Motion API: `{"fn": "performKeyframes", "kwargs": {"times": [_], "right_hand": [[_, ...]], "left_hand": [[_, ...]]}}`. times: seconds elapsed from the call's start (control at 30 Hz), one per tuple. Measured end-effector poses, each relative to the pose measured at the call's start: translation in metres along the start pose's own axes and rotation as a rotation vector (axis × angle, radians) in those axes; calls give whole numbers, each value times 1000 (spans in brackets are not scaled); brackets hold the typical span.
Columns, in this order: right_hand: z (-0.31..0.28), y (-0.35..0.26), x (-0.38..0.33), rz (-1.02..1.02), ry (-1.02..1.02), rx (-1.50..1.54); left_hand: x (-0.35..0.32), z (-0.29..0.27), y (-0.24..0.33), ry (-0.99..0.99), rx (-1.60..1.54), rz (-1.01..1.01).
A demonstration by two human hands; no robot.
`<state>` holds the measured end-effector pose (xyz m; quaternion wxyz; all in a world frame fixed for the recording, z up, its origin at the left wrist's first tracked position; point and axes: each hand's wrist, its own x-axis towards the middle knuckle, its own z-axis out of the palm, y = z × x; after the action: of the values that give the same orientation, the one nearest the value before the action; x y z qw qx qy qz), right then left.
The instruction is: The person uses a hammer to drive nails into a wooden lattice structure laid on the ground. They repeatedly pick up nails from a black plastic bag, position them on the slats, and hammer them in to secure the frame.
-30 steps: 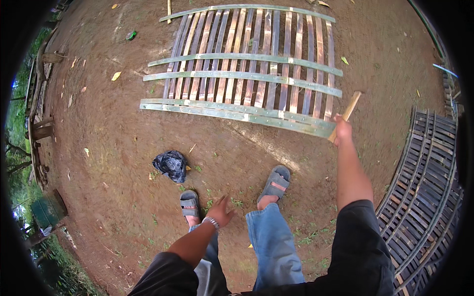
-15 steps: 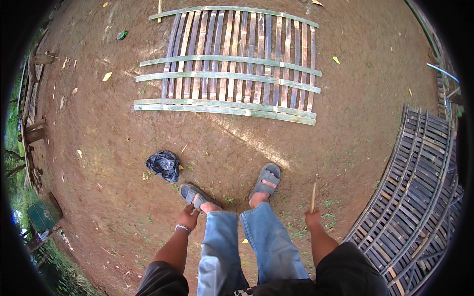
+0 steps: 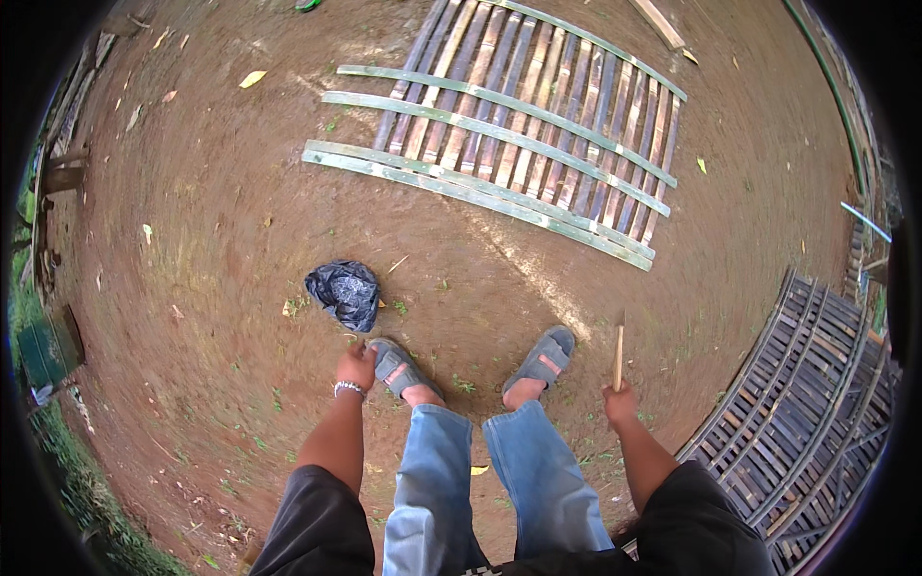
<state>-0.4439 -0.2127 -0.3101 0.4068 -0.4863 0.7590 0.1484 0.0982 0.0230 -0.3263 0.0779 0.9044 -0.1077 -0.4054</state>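
Note:
My right hand [image 3: 620, 401] is wrapped around a slim wooden-handled tool [image 3: 618, 360] that points away from me; its far end is dark and blurred, so its kind is unclear. My left hand [image 3: 356, 367], with a beaded bracelet at the wrist, hangs beside my left sandal. Its fingers are curled together, and anything between them is too small to make out. Just beyond it lies a crumpled black plastic bag [image 3: 344, 296] with its mouth open. Farther off, a slatted bamboo panel [image 3: 509, 115] rests on the ground, with green bamboo strips [image 3: 480, 185] across its dark slats.
A second bamboo slat panel [image 3: 797, 403] stands along the right side. Beyond the nearer panel a wooden plank [image 3: 658, 24] lies on the brown dirt [image 3: 211, 317]. A green object [image 3: 50, 346] stands at the left edge. My sandalled feet [image 3: 396, 370] are planted apart.
The view has turned and shifted, so the panel now appears tilted and farther right. Both hands show higher in the picture, the left one nearer the plastic bag. The tool stays in my right hand.

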Motion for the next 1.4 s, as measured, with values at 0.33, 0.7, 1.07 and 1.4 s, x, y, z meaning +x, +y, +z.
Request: {"fn": "performKeyframes", "kwargs": {"times": [0.33, 0.7, 1.07, 1.4], "right_hand": [[32, -58, -39, 1, -107, 27], [89, -55, -93, 143, -258, 133], [117, -104, -69, 29, -363, 189], [118, -105, -95, 28, -336, 83]], "left_hand": [[139, -32, -1, 231, 40, 58], [167, 21, -36, 81, 283, -20], [177, 16, -49, 98, 302, 22], [126, -16, -21, 404, -34, 96]]}}
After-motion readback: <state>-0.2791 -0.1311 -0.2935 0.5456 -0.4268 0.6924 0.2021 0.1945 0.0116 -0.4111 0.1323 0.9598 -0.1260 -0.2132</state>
